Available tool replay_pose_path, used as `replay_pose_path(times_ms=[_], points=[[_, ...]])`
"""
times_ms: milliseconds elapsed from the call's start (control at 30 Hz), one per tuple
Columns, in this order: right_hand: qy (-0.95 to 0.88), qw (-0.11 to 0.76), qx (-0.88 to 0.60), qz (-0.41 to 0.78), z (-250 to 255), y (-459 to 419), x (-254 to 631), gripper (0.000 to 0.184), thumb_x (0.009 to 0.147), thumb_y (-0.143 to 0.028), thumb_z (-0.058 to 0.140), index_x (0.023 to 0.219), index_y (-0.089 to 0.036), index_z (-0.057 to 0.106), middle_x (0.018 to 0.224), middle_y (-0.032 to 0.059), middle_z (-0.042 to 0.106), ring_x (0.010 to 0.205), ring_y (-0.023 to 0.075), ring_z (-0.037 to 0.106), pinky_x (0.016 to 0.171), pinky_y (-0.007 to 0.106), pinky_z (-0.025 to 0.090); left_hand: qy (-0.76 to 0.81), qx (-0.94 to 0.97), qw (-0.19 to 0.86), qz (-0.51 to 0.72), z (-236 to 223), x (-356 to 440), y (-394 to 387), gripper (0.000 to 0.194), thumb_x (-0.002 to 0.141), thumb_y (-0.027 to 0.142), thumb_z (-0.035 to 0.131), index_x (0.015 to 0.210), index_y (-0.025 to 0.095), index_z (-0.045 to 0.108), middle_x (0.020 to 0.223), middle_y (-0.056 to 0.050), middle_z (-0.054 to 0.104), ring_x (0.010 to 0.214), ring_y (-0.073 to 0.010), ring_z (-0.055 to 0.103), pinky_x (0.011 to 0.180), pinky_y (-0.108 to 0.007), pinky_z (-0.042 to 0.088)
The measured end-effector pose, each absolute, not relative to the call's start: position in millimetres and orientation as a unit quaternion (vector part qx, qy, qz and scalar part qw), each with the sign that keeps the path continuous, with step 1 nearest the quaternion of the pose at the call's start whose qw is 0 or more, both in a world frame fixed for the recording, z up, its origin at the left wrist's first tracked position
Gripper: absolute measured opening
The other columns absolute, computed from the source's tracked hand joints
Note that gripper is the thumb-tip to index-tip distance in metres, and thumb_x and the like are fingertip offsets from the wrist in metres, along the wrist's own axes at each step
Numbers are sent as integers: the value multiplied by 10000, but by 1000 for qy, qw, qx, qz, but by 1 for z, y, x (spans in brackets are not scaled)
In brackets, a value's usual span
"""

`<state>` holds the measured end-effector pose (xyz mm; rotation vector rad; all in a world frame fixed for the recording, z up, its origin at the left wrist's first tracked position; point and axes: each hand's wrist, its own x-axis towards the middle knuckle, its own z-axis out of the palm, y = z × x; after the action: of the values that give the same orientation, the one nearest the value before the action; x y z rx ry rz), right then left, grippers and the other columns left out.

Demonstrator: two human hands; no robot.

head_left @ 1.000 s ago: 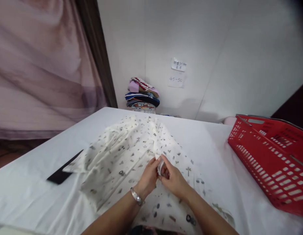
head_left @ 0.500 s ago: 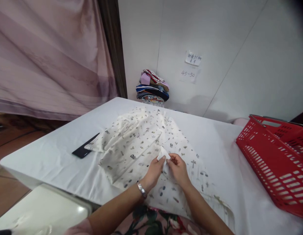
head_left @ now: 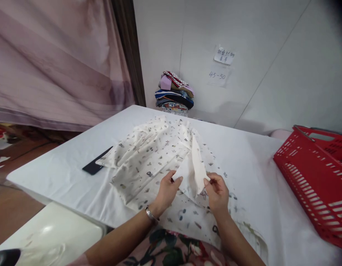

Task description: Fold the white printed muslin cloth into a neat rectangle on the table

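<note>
A white shirt [head_left: 154,166] with small printed motifs lies spread over the white-covered table, its lower end toward me and partly over the near edge. My left hand [head_left: 167,190] pinches one front edge of the shirt between thumb and fingers. Opposite it, my right hand [head_left: 217,190] pinches the other front edge. Between the hands the two edges stand lifted and apart, showing the plain inner side of the cloth. Beside the shirt's left sleeve lies a flat black object [head_left: 96,162], perhaps a phone, partly covered by the sleeve.
The table [head_left: 57,166] has a white cloth cover. A red plastic basket [head_left: 311,184] stands at the right edge. Folded clothes [head_left: 175,94] are stacked beyond the far edge, by the wall with paper notes [head_left: 224,56]. A pink curtain [head_left: 62,66] hangs at left; a white surface [head_left: 54,232] sits low left.
My hands have moved apart, the right one to the right and the left one slightly left. The shirt's front edges, held close together before, are now spread open.
</note>
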<state>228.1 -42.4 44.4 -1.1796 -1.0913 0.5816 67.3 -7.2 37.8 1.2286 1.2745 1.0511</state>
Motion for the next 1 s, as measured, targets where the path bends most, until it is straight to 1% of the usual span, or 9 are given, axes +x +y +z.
replay_pose_path(times_ms=[100, 167, 233, 433, 533, 633, 800, 867, 1000], points=[[-540, 604, -528, 254, 43, -46, 221, 96, 773, -286, 585, 789, -197, 553, 694, -22, 495, 607, 108, 453, 570, 234, 394, 514, 537, 492, 453, 45, 73, -13, 191, 710, 353, 611, 742, 190, 516, 588, 62, 483, 493, -77, 420, 493, -194, 374], [-559, 560, -540, 287, 43, -47, 215, 105, 786, -292, 566, 758, -193, 544, 637, -33, 469, 564, 100, 436, 520, 222, 373, 492, 556, 489, 459, 52, 78, -18, 194, 712, 338, 611, 692, 187, 491, 595, 55, 476, 500, -73, 424, 491, -188, 366], [-550, 539, -549, 326, 44, -48, 211, 127, 794, -310, 555, 755, -190, 541, 603, -37, 467, 538, 97, 440, 487, 214, 363, 475, 583, 473, 460, 57, 82, -22, 170, 728, 315, 596, 673, 185, 502, 604, 41, 483, 525, -77, 439, 505, -187, 372], [-473, 559, -548, 406, 53, -49, 209, 193, 754, -368, 604, 738, -185, 543, 562, -44, 488, 486, 90, 474, 453, 207, 408, 408, 681, 393, 464, 63, 78, -28, 98, 804, 275, 532, 787, 206, 600, 745, -11, 571, 663, -114, 512, 616, -218, 423], [-455, 565, -534, 435, 59, -50, 208, 202, 739, -373, 615, 723, -182, 552, 573, -39, 518, 487, 91, 501, 465, 211, 436, 389, 724, 348, 452, 62, 75, -29, 125, 815, 230, 511, 865, 211, 623, 795, -31, 588, 695, -125, 522, 663, -238, 431], [-453, 567, -526, 444, 63, -51, 208, 197, 740, -370, 611, 723, -180, 563, 553, -41, 525, 480, 96, 512, 470, 218, 442, 385, 737, 333, 445, 63, 75, -29, 155, 826, 218, 500, 909, 213, 631, 821, -42, 604, 710, -131, 538, 676, -245, 438], [-481, 561, -536, 408, 59, -52, 210, 196, 779, -373, 581, 754, -179, 583, 539, -38, 529, 482, 100, 506, 475, 220, 427, 377, 738, 334, 449, 64, 76, -30, 173, 840, 230, 499, 934, 208, 642, 858, -54, 627, 743, -137, 561, 690, -246, 453], [-515, 552, -548, 361, 55, -53, 212, 182, 797, -356, 560, 769, -181, 597, 553, -28, 541, 496, 105, 506, 482, 222, 421, 379, 730, 344, 452, 65, 76, -30, 178, 835, 240, 511, 939, 208, 653, 875, -61, 640, 757, -145, 567, 697, -251, 455], [-588, 538, -550, 249, 52, -53, 216, 139, 811, -298, 533, 815, -195, 625, 688, 12, 611, 591, 124, 544, 569, 244, 453, 397, 703, 381, 451, 70, 77, -31, 165, 812, 276, 550, 886, 222, 688, 820, -53, 659, 736, -156, 573, 704, -260, 448]])
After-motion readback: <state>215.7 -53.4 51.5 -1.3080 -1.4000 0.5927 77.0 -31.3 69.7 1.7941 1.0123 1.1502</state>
